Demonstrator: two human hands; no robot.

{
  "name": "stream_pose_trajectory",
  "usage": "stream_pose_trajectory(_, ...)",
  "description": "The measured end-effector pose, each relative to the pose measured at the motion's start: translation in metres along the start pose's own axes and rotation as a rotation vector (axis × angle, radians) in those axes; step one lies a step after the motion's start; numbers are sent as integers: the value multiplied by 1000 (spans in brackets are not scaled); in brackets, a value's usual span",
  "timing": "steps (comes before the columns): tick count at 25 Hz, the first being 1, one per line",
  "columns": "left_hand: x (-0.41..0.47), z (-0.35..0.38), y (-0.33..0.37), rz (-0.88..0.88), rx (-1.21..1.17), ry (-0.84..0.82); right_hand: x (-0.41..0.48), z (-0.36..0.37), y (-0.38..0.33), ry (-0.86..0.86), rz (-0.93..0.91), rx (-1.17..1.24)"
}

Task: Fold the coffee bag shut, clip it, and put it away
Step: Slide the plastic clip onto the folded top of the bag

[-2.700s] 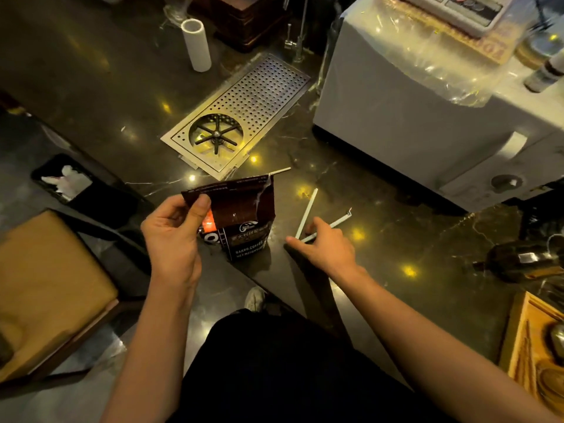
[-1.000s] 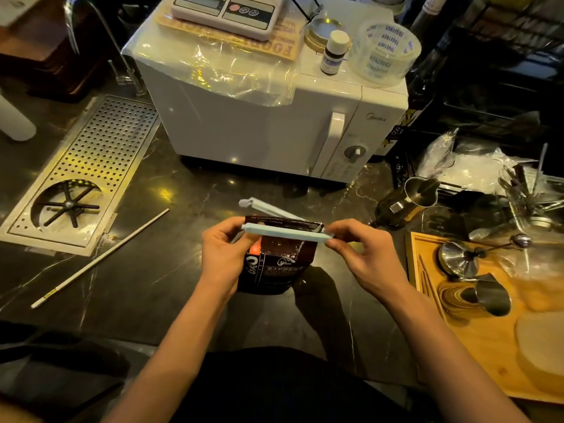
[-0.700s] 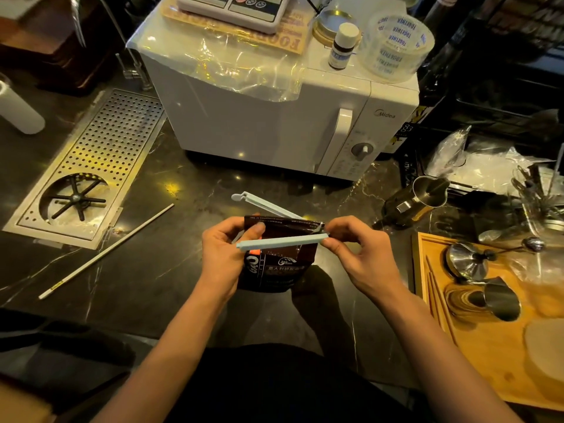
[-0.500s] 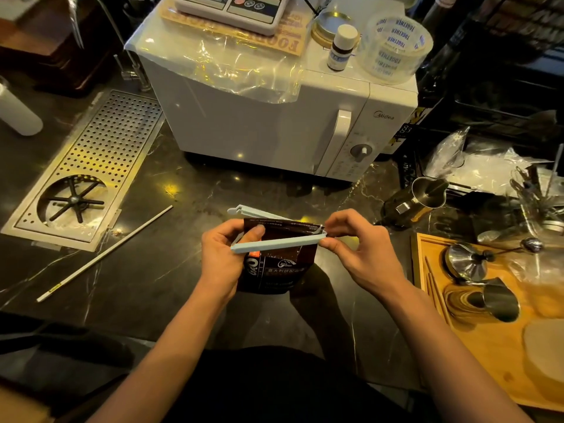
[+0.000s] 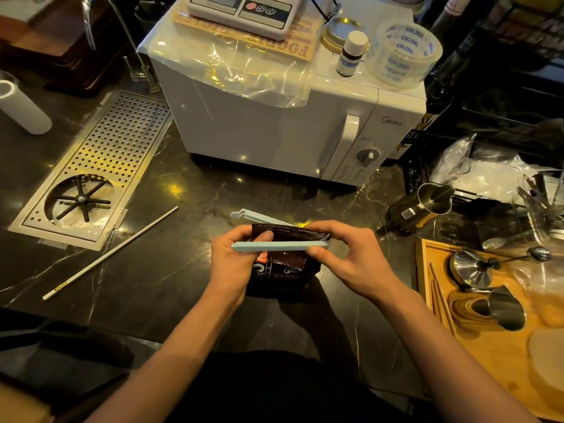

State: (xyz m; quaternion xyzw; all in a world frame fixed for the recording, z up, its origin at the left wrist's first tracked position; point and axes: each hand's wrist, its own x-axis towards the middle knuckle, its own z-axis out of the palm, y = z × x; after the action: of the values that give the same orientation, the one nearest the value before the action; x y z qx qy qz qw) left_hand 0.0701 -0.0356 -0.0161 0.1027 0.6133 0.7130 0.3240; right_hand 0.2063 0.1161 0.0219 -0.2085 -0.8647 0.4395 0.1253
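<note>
A dark brown coffee bag [image 5: 285, 270] stands on the black marble counter [image 5: 171, 270], its top folded over. A long pale blue clip [image 5: 277, 246] straddles the fold: the front bar lies across the bag's face, the back bar [image 5: 253, 215] sticks out behind to the left, still apart from it. My left hand [image 5: 233, 264] grips the bag's left edge and the clip's front bar. My right hand [image 5: 351, 254] pinches the clip's hinged end at the bag's right edge.
A white microwave [image 5: 274, 129] stands just behind, with a scale, small bottle and tape roll on top. A steel drip tray [image 5: 100, 166] is set in the counter at left, a thin white stick [image 5: 110, 253] beside it. A wooden tray [image 5: 494, 340] with metal cups sits right.
The view swung right from the drip tray to the microwave. My right hand picked up the clip and set it over the folded top; the two bars have drawn closer together.
</note>
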Motion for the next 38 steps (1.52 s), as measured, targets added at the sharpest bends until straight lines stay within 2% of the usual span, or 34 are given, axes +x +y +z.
stream_pose_trajectory(9,-2,2,-1,-38,-118,0,-3,15,3,75,89,213)
stream_pose_trajectory(14,2,-3,-3,-127,-314,0,-4,19,1,112,104,261)
stream_pose_trajectory(21,8,-29,-2,-193,-439,-255,-4,23,-3,177,127,237)
stream_pose_trajectory(25,12,-38,14,-138,-101,-381,-6,25,-1,204,151,219)
stream_pose_trajectory(30,19,-52,36,-17,287,-265,-3,28,-5,228,154,168)
stream_pose_trajectory(33,21,-54,40,13,400,-255,-4,31,-7,247,159,149)
stream_pose_trajectory(38,19,-54,35,92,439,-219,-6,34,-10,273,182,141)
